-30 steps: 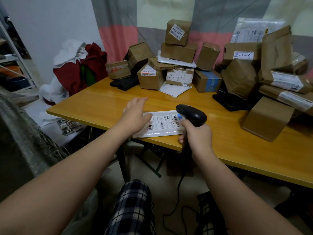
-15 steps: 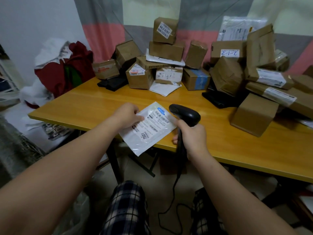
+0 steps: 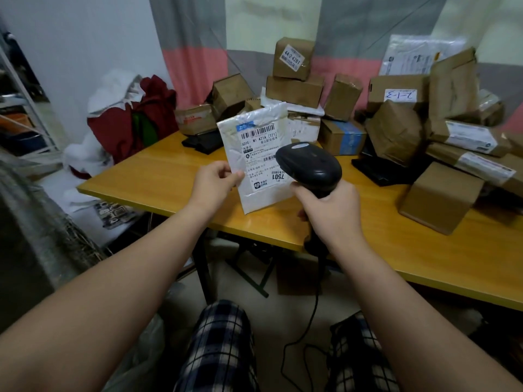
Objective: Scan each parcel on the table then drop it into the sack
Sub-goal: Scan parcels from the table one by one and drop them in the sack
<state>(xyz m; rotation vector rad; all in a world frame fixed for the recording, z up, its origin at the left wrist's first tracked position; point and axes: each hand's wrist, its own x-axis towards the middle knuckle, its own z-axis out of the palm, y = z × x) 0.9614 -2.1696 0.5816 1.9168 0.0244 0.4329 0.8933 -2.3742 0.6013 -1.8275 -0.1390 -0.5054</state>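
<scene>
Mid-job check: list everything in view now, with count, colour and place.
mailer: one, white, held upright above the table's near edge
scanner: one, black, before the mailer's lower right
cable: one, black, hanging from scanner to floor
boxes: a dozen or more, brown, piled on the table's far and right sides
packs: two, black, flat under the pile
table: one, yellow wood, centre
bag: one, red, floor left of the table
curtain: one, grey, pink and pale green, behind the pile
left hand: one, bare, pinching the mailer's left edge
right hand: one, bare, gripping the scanner's handle
legs: two, checked trousers, bottom centre
</scene>
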